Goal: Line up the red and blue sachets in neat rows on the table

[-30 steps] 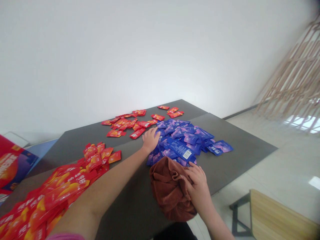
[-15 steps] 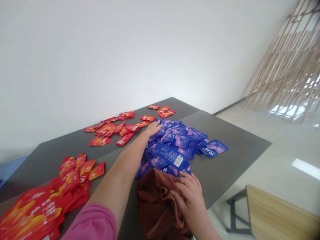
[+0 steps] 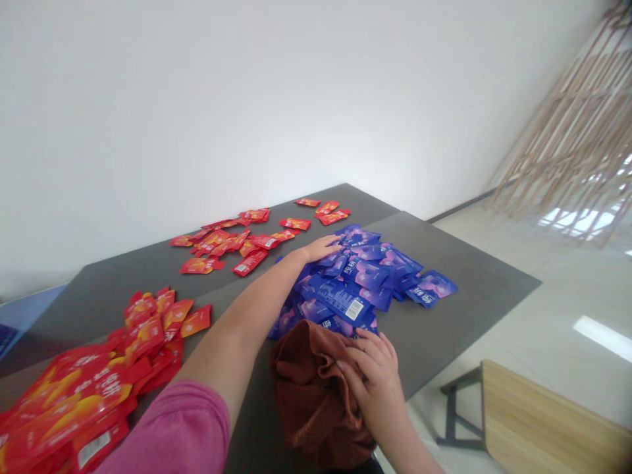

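Left hand [image 3: 320, 249] open, palm down, fingers extended on heap of glossy blue foil sachets [image 3: 365, 276]; pink sleeve [image 3: 168, 428] at upper arm. Right hand [image 3: 372, 375] curled against rumpled brown terry towel [image 3: 311, 395]; clenched or merely resting, cannot tell. Towel at heap's near edge on dark grey surface [image 3: 464, 316]. Red foil sachets [image 3: 222, 247] lie apart from blue, loosely scattered beyond arm; dense red pile [image 3: 74, 408] at near left. Blue heap jumbled, overlapping.

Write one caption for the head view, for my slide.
Left hand touches blue foil sachets; right hand holds brown cloth towel.
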